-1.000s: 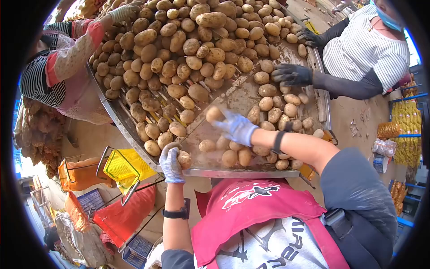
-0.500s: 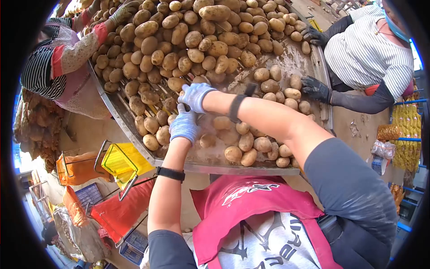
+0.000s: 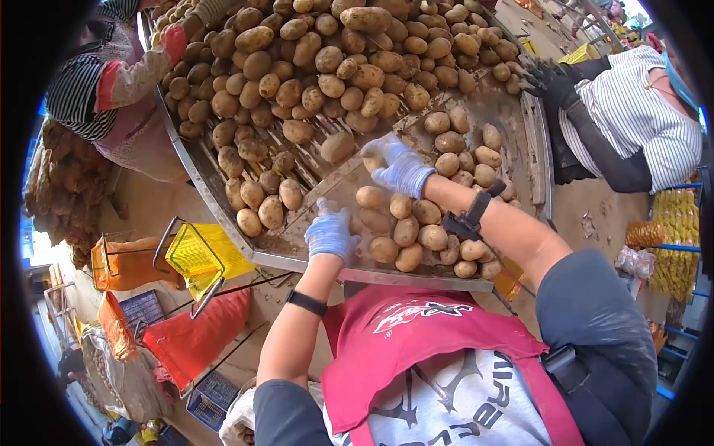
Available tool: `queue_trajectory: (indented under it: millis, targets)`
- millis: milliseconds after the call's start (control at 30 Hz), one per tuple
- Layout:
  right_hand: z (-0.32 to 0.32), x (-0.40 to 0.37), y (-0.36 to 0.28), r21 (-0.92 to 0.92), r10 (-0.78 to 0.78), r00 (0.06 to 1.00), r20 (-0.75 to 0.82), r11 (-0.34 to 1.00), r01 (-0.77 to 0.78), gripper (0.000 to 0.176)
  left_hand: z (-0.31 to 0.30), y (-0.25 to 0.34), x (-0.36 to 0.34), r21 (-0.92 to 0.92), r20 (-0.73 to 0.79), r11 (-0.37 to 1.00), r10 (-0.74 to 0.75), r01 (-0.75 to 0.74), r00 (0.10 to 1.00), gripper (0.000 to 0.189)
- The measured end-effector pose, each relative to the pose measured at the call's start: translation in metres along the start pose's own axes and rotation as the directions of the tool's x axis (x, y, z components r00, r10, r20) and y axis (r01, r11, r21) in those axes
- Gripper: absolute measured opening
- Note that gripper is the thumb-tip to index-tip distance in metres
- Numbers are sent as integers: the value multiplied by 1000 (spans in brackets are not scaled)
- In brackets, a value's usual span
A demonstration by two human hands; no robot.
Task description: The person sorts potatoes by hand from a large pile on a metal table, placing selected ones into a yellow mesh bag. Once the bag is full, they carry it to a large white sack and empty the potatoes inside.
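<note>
My right hand (image 3: pixel 401 168), in a blue-white glove, reaches over the sorting table and grips a potato (image 3: pixel 372 161) at its fingertips. My left hand (image 3: pixel 332 233), gloved the same way, is lower and to the left, near the table's front edge. Its fingers are apart, one pointing up the table, and its right side is close to a blurred potato (image 3: pixel 374 220). A larger potato (image 3: pixel 338 147) lies on the slats left of my right hand. Several potatoes (image 3: pixel 407 231) sit grouped below and right of my right hand.
A large heap of potatoes (image 3: pixel 312 63) covers the table's far side. The metal rim (image 3: pixel 297 264) runs along the front. Co-workers stand at both sides, one with a dark-gloved hand (image 3: pixel 547 82) at the right edge. Yellow (image 3: pixel 208 256) and red bags (image 3: pixel 197 338) stand at left.
My hands, close together before, have separated. The right moved right with a potato; the left moved down and slightly right. The right co-worker's lower hand has moved up the table edge.
</note>
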State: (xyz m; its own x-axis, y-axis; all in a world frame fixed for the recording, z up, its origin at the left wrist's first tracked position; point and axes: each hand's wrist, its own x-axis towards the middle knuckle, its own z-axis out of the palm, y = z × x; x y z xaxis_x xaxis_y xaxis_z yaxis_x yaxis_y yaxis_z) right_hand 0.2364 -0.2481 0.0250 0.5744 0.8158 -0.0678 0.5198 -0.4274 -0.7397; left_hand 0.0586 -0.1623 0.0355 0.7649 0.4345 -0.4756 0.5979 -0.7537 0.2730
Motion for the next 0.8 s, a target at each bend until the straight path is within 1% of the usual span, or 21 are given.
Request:
queue_trajectory:
  millis: [33,67,100,133,167,200,233,267,300,367,433,500,533,567,600,633,667,700,733,767,800]
  targets:
    - [-1,0,0,128,21,995,-93,992,-9,30,1,3,5,4,-7,1000,17,-17,1000,43]
    - [-2,-7,1,644,317,941,115,698,-314,23,2,4,5,-88,-53,995,-54,49,997,46]
    - [5,-16,14,847,222,929,295,390,-362,22,7,3,1,-232,-174,970,31,-71,984,47]
    - [17,-22,39,903,56,903,426,29,-428,21,14,-3,-2,-349,-312,915,89,-202,946,48]
    - [31,-26,47,793,-157,857,491,-326,-515,21,16,-12,-10,-431,-451,840,116,-330,885,50]
    - [45,-33,26,831,-47,868,495,-266,-488,25,11,-5,-26,-295,-481,898,155,-326,863,55]
    - [57,-45,-8,853,52,865,499,-203,-480,29,4,-26,-44,-451,-305,872,52,-192,951,62]
    - [47,-63,-39,789,43,812,582,-272,-551,30,-2,23,-62,-403,-382,888,56,-221,922,67]
    - [38,-76,-56,719,30,754,656,-331,-612,32,-13,35,-78,-425,-294,902,-50,-83,954,76]
    - [57,-80,-65,655,-62,721,690,-371,-658,33,-18,29,-97,-503,-307,864,-167,-10,937,83]
    - [74,-79,-83,581,-137,668,731,-387,-716,33,-12,6,-122,-553,-398,832,-225,-37,889,90]
    - [95,-83,-120,520,-184,595,782,-333,-787,32,-9,-21,-153,-542,-542,829,-220,-137,811,90]
    - [106,-86,-142,488,-203,555,807,-301,-819,31,-13,-37,-172,-588,-534,798,-261,-132,805,88]
    - [119,-88,-159,488,-175,527,832,-225,-844,30,-15,-53,-191,-637,-522,760,-299,-132,799,86]
    - [149,-87,-159,447,-269,489,830,-204,-871,31,-10,-75,-208,-610,-679,736,-295,-293,672,79]
    - [176,-81,-172,285,-323,328,888,-173,-943,33,-11,-96,-230,-639,-673,716,-344,-281,655,72]
    - [196,-81,-184,372,-305,358,882,-14,-928,34,1,-120,-248,-688,-669,653,-403,-316,624,70]
    - [221,-81,-209,326,-353,286,891,59,-943,35,15,-143,-267,-729,-659,584,-459,-356,596,68]
    - [245,-81,-234,285,-399,211,892,136,-949,36,19,-163,-292,-774,-616,551,-540,-312,574,64]
    - [278,-75,-253,112,-492,27,870,144,-983,38,24,-180,-316,-816,-567,511,-615,-271,548,60]
    - [299,-80,-286,122,-445,43,895,151,-981,37,40,-190,-336,-893,-427,275,-765,-356,482,54]
